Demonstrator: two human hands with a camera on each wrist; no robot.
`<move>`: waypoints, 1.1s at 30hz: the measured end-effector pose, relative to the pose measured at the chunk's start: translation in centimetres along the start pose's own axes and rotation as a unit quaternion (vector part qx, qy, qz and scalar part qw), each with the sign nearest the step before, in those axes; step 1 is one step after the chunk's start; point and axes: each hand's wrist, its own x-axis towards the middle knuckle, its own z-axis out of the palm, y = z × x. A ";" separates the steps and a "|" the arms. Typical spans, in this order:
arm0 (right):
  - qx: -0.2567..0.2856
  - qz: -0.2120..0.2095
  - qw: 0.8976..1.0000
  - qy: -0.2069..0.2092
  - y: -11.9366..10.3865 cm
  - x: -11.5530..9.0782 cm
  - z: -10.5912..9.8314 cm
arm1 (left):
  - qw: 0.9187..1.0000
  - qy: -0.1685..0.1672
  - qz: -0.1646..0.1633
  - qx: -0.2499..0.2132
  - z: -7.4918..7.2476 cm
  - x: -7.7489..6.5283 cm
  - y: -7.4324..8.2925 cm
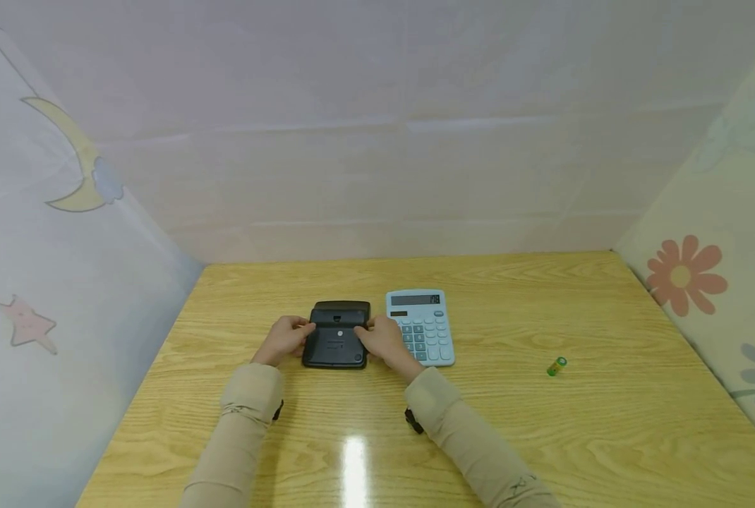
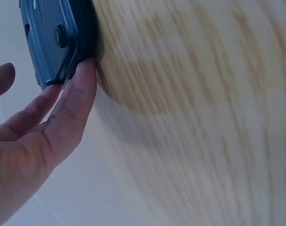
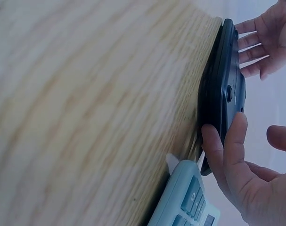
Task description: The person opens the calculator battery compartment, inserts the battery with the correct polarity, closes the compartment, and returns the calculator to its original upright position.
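A black calculator lies back side up on the table, its round feet and a small hatch latch facing upward. At its left edge is my left hand; in the left wrist view the fingertips touch the edge, with the thumb apart from it. My right hand is at the opposite edge. Its fingers touch the calculator's side in the right wrist view, and its thumb stands off. Just right of the black calculator lies a light-blue calculator, face up, partly covered by my right hand.
Farther right on the wooden table lies a small green battery. Behind the table hangs a pale cloth backdrop, with patterned panels on both sides.
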 end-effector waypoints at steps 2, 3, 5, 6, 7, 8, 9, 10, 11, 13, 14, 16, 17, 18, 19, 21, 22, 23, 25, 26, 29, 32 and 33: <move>-0.001 -0.001 1.000 0.000 -0.1 -0.1 -0.1 | 1.000 0.003 0.000 0.006 0.1 -0.2 0.2; 0.002 -0.001 1.000 -0.001 -0.1 -0.2 -0.2 | 1.000 0.004 0.000 0.009 0.1 -0.3 0.3; 0.005 0.003 1.000 -0.002 -0.2 -0.3 -0.3 | 1.000 0.005 0.000 0.015 0.1 -0.3 0.3; 0.009 0.005 1.000 -0.004 -0.2 -0.3 -0.4 | 1.000 0.005 0.001 0.017 0.1 -0.3 0.3; 0.014 0.008 1.000 -0.005 -0.2 -0.3 -0.4 | 1.000 0.005 0.001 0.017 0.1 -0.3 0.3; 0.023 0.011 1.000 -0.007 -0.2 -0.3 -0.5 | 1.000 0.005 0.001 0.017 0.2 -0.3 0.3; 0.030 0.011 0.999 -0.008 -0.2 -0.2 -0.6 | 1.000 0.005 0.002 0.019 0.2 -0.3 0.3; 0.029 0.009 1.000 -0.005 -0.2 -0.1 -0.6 | 1.000 0.005 0.003 0.018 0.2 -0.4 0.3; 0.030 0.007 1.000 -0.004 -0.2 -0.1 -0.8 | 1.000 0.004 0.005 0.019 0.2 -0.4 0.3; 0.036 0.002 0.999 -0.004 -0.2 0.0 -1.0 | 1.000 0.004 0.005 0.019 0.3 -0.4 0.3; 0.037 -0.001 0.999 -0.004 -0.2 0.0 -1.1 | 1.000 0.004 0.005 0.018 0.3 -0.4 0.3; 0.035 -0.006 0.999 -0.007 -0.2 -0.1 -1.4 | 1.000 0.003 0.007 0.019 0.4 -0.4 0.2; 0.048 -0.003 0.999 -0.012 -0.3 -0.1 -1.4 | 1.000 0.003 0.008 0.020 0.4 -0.4 0.2; 0.060 0.001 0.998 -0.018 -0.3 -0.2 -1.5 | 1.000 0.006 0.005 0.020 0.4 -0.3 0.2; 0.069 0.003 0.997 -0.020 -0.4 -0.3 -1.6 | 1.000 0.008 0.005 0.021 0.5 -0.3 0.2; 0.091 0.011 0.995 -0.025 -0.4 -0.4 -1.7 | 1.000 0.012 0.003 0.024 0.5 -0.2 0.3; 0.104 0.017 0.994 -0.026 -0.5 -0.4 -1.8 | 1.000 0.014 0.003 0.026 0.6 -0.2 0.4; 0.114 0.020 0.993 -0.026 -0.5 -0.5 -1.8 | 0.999 0.018 0.000 0.028 0.6 -0.1 0.5; 0.126 0.023 0.991 -0.026 -0.5 -0.4 -1.9 | 0.999 0.024 -0.003 0.036 0.7 -0.1 0.6; 0.132 0.025 0.991 -0.025 -0.4 -0.4 -1.9 | 0.999 0.026 -0.004 0.042 0.7 -0.1 0.7; 0.139 0.027 0.990 -0.022 -0.4 -0.3 -1.9 | 0.997 0.034 -0.004 0.067 0.9 -0.1 0.8; 0.142 0.032 0.989 -0.020 -0.4 -0.2 -1.9 | 0.995 0.041 -0.002 0.093 1.1 0.0 1.0; 0.142 0.032 0.989 -0.021 -0.4 -0.1 -1.9 | 0.994 0.045 0.000 0.100 1.1 0.0 1.0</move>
